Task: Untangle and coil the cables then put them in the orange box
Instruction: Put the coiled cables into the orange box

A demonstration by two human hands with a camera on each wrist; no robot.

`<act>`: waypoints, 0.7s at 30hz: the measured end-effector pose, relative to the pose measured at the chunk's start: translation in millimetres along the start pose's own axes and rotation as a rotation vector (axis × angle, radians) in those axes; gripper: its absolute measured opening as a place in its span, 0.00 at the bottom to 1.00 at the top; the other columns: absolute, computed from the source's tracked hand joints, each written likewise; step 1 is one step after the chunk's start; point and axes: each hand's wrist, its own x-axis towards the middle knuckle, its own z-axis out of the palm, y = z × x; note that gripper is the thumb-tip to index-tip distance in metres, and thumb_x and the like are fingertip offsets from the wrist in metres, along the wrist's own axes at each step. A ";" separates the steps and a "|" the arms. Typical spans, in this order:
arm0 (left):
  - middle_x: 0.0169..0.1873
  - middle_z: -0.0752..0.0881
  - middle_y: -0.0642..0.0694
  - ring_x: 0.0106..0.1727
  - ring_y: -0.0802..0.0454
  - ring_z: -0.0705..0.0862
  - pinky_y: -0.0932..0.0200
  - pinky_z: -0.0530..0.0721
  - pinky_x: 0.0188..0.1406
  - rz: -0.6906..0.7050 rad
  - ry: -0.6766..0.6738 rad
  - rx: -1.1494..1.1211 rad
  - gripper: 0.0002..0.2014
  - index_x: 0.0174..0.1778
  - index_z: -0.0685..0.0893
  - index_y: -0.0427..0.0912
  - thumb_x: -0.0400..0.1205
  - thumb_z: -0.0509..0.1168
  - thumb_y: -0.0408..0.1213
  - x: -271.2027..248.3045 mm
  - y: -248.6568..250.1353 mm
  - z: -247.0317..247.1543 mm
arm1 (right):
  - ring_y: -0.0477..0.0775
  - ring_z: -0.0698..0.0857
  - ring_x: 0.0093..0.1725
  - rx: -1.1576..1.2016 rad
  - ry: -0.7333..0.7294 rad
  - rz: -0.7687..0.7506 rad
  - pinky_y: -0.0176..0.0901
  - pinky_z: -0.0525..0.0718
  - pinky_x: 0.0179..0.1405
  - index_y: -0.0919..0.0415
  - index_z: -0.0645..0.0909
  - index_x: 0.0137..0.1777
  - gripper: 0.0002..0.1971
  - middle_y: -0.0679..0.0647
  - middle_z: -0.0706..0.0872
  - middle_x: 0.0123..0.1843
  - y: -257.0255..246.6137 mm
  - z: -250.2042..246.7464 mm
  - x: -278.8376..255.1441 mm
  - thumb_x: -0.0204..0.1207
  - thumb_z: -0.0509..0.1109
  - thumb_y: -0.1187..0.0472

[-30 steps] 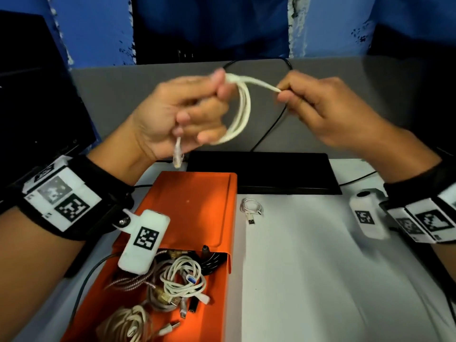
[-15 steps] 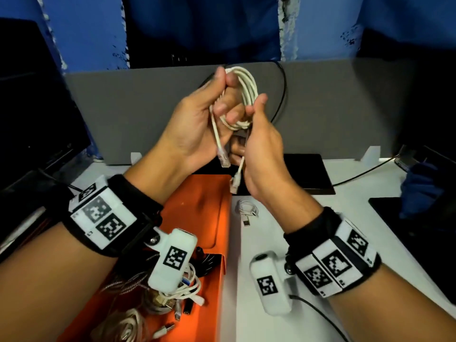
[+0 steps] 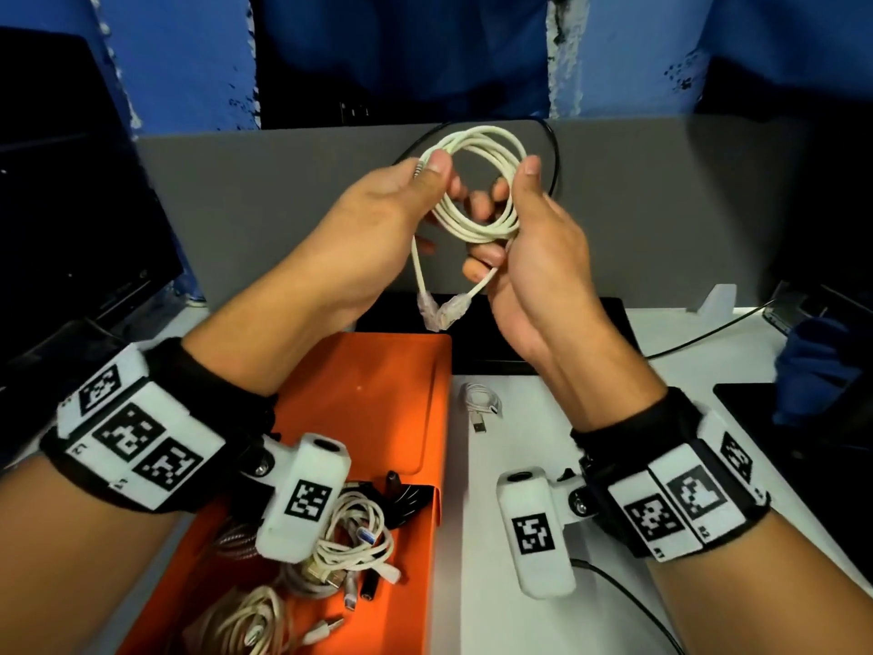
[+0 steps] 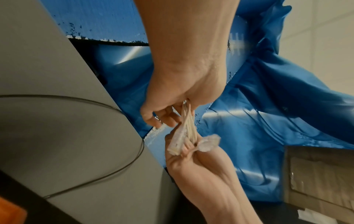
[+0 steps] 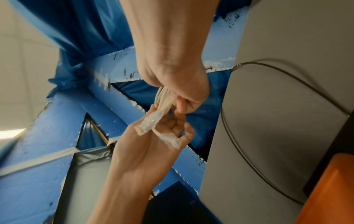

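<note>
You hold a white cable (image 3: 482, 182) up in the air above the far end of the orange box (image 3: 378, 408). It is wound into a round coil. Your left hand (image 3: 378, 219) pinches one side of the coil between thumb and fingers. Your right hand (image 3: 538, 243) has its fingers curled round the other side. The two clear plugs (image 3: 444, 312) hang down from the coil, side by side. More cables (image 3: 340, 546) lie in a pile in the near end of the box. A small white cable (image 3: 482, 404) lies on the white table (image 3: 543, 418), just beside the box.
</note>
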 end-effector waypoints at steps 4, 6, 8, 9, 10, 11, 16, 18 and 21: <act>0.40 0.82 0.44 0.41 0.51 0.80 0.53 0.80 0.45 -0.005 -0.035 0.196 0.19 0.48 0.81 0.45 0.93 0.52 0.53 -1.7 4.1 -5.1 | 0.46 0.61 0.25 0.081 -0.172 0.093 0.40 0.62 0.26 0.56 0.74 0.46 0.18 0.46 0.68 0.27 -6.4 -7.8 5.6 0.92 0.56 0.45; 0.37 0.82 0.47 0.35 0.50 0.77 0.52 0.78 0.40 -0.045 -0.132 0.269 0.20 0.50 0.80 0.42 0.92 0.52 0.54 -2.3 4.4 -9.4 | 0.45 0.60 0.25 -0.029 -0.180 0.075 0.39 0.61 0.25 0.54 0.73 0.44 0.18 0.45 0.65 0.26 -7.7 -14.5 7.6 0.92 0.55 0.46; 0.37 0.83 0.47 0.29 0.52 0.73 0.56 0.76 0.31 -0.109 -0.243 0.274 0.20 0.52 0.80 0.39 0.92 0.54 0.53 -2.9 4.1 -16.3 | 0.45 0.59 0.24 -0.239 -0.155 -0.003 0.38 0.60 0.24 0.53 0.70 0.42 0.18 0.44 0.65 0.25 -7.9 -19.2 9.0 0.93 0.54 0.47; 0.36 0.82 0.46 0.27 0.53 0.71 0.58 0.74 0.27 -0.133 -0.281 0.269 0.19 0.53 0.81 0.37 0.92 0.57 0.51 -3.2 3.3 -21.2 | 0.44 0.60 0.24 -0.345 -0.147 -0.049 0.38 0.60 0.23 0.52 0.69 0.41 0.18 0.44 0.65 0.25 -8.1 -20.9 9.8 0.93 0.53 0.47; 0.35 0.80 0.46 0.26 0.54 0.70 0.60 0.74 0.24 -0.144 -0.296 0.261 0.17 0.53 0.81 0.33 0.91 0.61 0.47 -2.8 2.2 -26.1 | 0.43 0.60 0.24 -0.436 -0.141 -0.088 0.37 0.61 0.23 0.52 0.68 0.41 0.18 0.43 0.65 0.25 -8.4 -22.6 10.8 0.94 0.52 0.48; 0.32 0.79 0.46 0.25 0.54 0.70 0.60 0.74 0.23 -0.149 -0.297 0.244 0.14 0.53 0.82 0.31 0.89 0.64 0.42 -2.0 0.9 -31.1 | 0.43 0.61 0.24 -0.511 -0.138 -0.122 0.37 0.62 0.23 0.53 0.67 0.41 0.19 0.43 0.65 0.25 -9.1 -24.9 11.9 0.94 0.51 0.48; 0.35 0.84 0.43 0.33 0.53 0.89 0.60 0.92 0.39 -0.156 -0.245 -0.121 0.06 0.46 0.83 0.38 0.77 0.71 0.35 -1.3 6.1 -48.1 | 0.40 0.67 0.25 -0.848 -0.123 -0.264 0.36 0.68 0.30 0.53 0.69 0.40 0.19 0.43 0.71 0.28 -3.7 -32.4 15.0 0.94 0.51 0.48; 0.37 0.87 0.44 0.41 0.50 0.93 0.60 0.92 0.45 -0.112 -0.187 -0.248 0.05 0.47 0.82 0.40 0.77 0.70 0.32 -1.7 7.2 -45.7 | 0.39 0.69 0.24 -0.881 -0.112 -0.270 0.36 0.68 0.32 0.52 0.69 0.40 0.19 0.43 0.73 0.28 2.2 -32.1 16.5 0.94 0.52 0.49; 0.37 0.89 0.44 0.46 0.45 0.94 0.58 0.93 0.47 -0.036 -0.084 -0.258 0.06 0.47 0.82 0.39 0.78 0.72 0.30 -2.4 2.8 -29.3 | 0.39 0.68 0.25 -0.851 -0.126 -0.232 0.40 0.68 0.32 0.52 0.70 0.41 0.19 0.43 0.73 0.28 9.7 -28.5 17.1 0.93 0.52 0.47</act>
